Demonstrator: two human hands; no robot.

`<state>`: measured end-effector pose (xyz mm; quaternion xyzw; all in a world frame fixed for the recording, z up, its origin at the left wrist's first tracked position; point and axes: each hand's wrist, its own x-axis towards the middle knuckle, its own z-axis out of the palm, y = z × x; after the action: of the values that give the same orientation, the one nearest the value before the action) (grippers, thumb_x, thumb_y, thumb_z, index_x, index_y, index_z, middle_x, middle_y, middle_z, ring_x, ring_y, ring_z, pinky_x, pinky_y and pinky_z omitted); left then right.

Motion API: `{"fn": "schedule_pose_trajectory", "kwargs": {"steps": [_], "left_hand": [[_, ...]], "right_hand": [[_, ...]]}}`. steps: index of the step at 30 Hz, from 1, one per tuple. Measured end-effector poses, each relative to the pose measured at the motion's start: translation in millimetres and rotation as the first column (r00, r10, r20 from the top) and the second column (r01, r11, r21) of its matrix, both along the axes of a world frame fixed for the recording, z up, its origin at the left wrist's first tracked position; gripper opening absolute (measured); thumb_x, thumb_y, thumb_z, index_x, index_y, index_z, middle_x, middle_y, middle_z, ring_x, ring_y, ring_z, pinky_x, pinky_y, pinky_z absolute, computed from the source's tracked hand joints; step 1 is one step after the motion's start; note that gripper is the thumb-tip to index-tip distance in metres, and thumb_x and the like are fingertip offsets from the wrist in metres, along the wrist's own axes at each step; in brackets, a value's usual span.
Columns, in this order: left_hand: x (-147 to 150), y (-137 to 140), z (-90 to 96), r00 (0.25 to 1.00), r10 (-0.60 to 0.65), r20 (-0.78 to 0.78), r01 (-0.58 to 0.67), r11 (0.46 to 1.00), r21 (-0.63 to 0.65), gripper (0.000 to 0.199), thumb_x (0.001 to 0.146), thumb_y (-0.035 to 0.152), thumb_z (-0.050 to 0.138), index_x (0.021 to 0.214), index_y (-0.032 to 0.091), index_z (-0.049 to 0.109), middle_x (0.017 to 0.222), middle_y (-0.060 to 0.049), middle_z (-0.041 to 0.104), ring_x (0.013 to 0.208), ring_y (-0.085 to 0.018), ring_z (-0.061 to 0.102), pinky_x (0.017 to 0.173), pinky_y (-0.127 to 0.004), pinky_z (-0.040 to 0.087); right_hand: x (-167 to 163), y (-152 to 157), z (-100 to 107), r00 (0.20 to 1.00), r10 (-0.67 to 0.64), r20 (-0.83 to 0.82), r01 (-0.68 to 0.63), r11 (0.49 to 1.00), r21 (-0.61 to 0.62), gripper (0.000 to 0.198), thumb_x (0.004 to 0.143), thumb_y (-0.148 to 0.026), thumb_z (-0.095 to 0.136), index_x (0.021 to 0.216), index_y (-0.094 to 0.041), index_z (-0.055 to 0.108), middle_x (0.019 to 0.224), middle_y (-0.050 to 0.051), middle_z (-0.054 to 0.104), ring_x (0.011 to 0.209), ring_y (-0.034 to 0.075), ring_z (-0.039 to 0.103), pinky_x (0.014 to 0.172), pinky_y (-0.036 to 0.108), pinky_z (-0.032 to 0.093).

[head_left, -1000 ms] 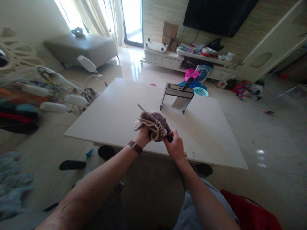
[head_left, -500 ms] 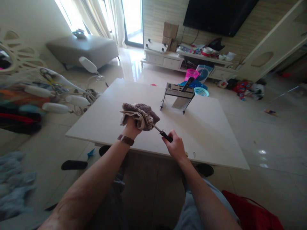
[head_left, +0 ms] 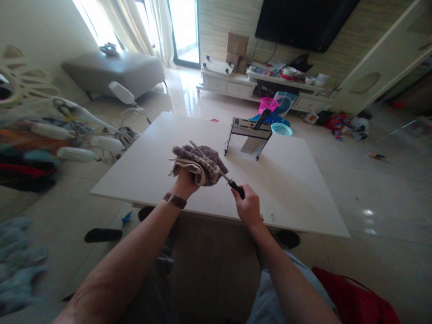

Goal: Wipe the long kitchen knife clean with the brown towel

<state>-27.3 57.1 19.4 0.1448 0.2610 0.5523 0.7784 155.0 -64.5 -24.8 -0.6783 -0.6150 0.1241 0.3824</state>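
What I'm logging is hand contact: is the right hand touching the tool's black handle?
Touching: the head view shows the right hand gripping the black handle by one end, the rest sticking out.

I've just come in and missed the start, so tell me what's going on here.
The person's left hand holds a bunched brown towel above a white table. The right hand grips a black-handled metal rod, which runs along the towel's folds, its tip showing at the far side. Beyond them, a rack with a knife in it stands on the table.
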Motion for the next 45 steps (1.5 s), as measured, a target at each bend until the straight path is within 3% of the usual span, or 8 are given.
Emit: {"fn": "schedule_pose_trajectory", "kwargs": {"steps": [4,9,13,18,27,37,45], "left_hand": [[26.8,-19.6,-12.5,0.984,-0.172,0.04,0.171,0.985,0.013,0.025,0.092,0.045,0.057,0.098,0.023,0.068,0.094,-0.006,0.075,0.101,-0.025,0.071,0.092,-0.043,0.058],[50.8,-32.1,-32.6,0.986,-0.164,0.028,0.163,0.986,0.032,0.015,0.088,0.034,0.066,0.094,0.02,0.065,0.092,-0.006,0.074,0.096,-0.022,0.072,0.091,-0.039,0.059],[55.5,-33.6,-36.4,0.992,-0.129,0.0,0.129,0.992,0.01,0.012,0.087,0.031,0.067,0.093,0.02,0.065,0.086,-0.005,0.074,0.091,-0.022,0.073,0.087,-0.037,0.06],[53.7,-31.6,-34.2,0.993,-0.12,-0.006,0.12,0.992,-0.035,0.015,0.087,0.035,0.067,0.094,0.022,0.068,0.086,-0.005,0.075,0.094,-0.025,0.073,0.086,-0.04,0.061],[45.2,-20.2,-24.0,0.997,-0.078,0.004,0.078,0.997,0.02,0.022,0.089,0.041,0.063,0.096,0.022,0.069,0.089,-0.006,0.076,0.099,-0.027,0.072,0.087,-0.042,0.061],[22.5,-4.6,-7.3,1.0,0.009,0.003,-0.009,1.0,-0.006,0.025,0.096,0.045,0.053,0.097,0.024,0.068,0.085,-0.004,0.075,0.094,-0.022,0.073,0.086,-0.037,0.061],[-8.5,12.1,3.1,0.997,0.074,0.004,-0.074,0.997,0.009,0.031,0.095,0.052,0.051,0.092,0.027,0.069,0.086,-0.003,0.075,0.096,-0.024,0.072,0.091,-0.043,0.059]], "right_hand": [[1.3,0.9,-2.1,0.999,-0.013,0.047,0.012,1.0,0.026,0.018,0.097,-0.037,0.052,0.092,-0.02,0.058,0.088,0.005,0.063,0.081,0.02,0.057,0.072,0.029,0.038],[2.6,-0.7,-4.1,0.977,0.027,0.21,-0.021,0.999,-0.029,0.009,0.094,-0.022,0.046,0.093,-0.021,0.054,0.094,0.008,0.06,0.086,0.022,0.055,0.07,0.03,0.037],[0.6,-2.5,-4.1,0.953,0.033,0.3,-0.02,0.999,-0.047,0.008,0.092,-0.019,0.045,0.092,-0.021,0.053,0.094,0.008,0.059,0.083,0.022,0.053,0.067,0.03,0.034],[-2.8,-2.6,-2.8,0.963,0.038,0.267,-0.027,0.999,-0.045,0.007,0.092,-0.019,0.046,0.091,-0.022,0.053,0.093,0.007,0.06,0.082,0.022,0.053,0.066,0.03,0.033],[-5.5,-0.1,0.4,0.983,0.057,0.176,-0.048,0.997,-0.052,0.012,0.097,-0.029,0.047,0.097,-0.021,0.056,0.096,0.007,0.063,0.086,0.021,0.058,0.069,0.029,0.036],[-3.0,-1.9,2.8,0.991,0.053,0.122,-0.044,0.996,-0.073,0.013,0.094,-0.032,0.053,0.096,-0.022,0.06,0.091,0.006,0.066,0.083,0.022,0.06,0.069,0.029,0.037],[-1.5,-3.0,5.1,0.992,0.077,0.103,-0.069,0.994,-0.082,0.012,0.092,-0.032,0.056,0.094,-0.022,0.061,0.089,0.006,0.067,0.08,0.022,0.06,0.068,0.029,0.037]]}}
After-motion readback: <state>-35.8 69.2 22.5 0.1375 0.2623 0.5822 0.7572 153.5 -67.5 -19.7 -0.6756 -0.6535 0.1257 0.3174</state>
